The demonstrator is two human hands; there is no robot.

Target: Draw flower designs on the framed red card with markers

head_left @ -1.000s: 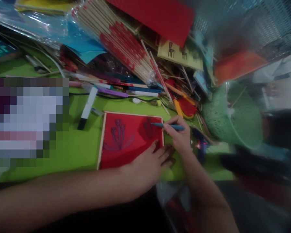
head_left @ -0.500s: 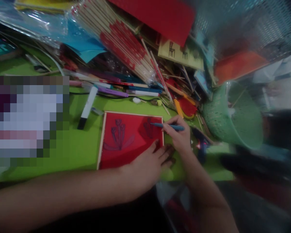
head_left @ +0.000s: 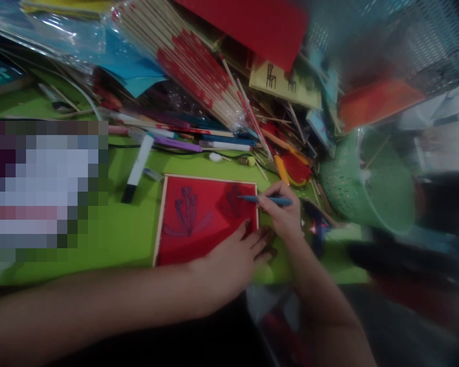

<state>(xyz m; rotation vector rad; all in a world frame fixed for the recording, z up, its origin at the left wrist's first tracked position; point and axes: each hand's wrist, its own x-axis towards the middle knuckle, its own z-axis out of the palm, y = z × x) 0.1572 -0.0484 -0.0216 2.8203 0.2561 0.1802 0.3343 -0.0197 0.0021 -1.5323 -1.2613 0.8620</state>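
A red panel (head_left: 222, 196) edged with thin pale wooden strips lies on the green table. Two dark plant-like drawings mark it: a flower cluster (head_left: 189, 209) on the left and a smaller, shaded one (head_left: 234, 201) on the right. My right hand (head_left: 285, 209) grips a blue pen (head_left: 279, 200) at the panel's right edge, with the tip over or on the smaller drawing; contact is hard to make out. My left hand (head_left: 237, 255) rests flat across the lower right of the panel, fingers spread past its right edge, holding nothing.
A white marker with a black cap (head_left: 135, 173) lies left of the panel. Behind are pens, yellow-orange scissors (head_left: 281, 171), bundled wooden sticks (head_left: 191, 66) and a yellow card (head_left: 285, 84) with chair drawings. A green basket (head_left: 367, 183) stands right. A pixelated patch hides the left side.
The pen and my right hand have shifted very slightly, the pen a touch lower. My left hand and the panel stay where they were.
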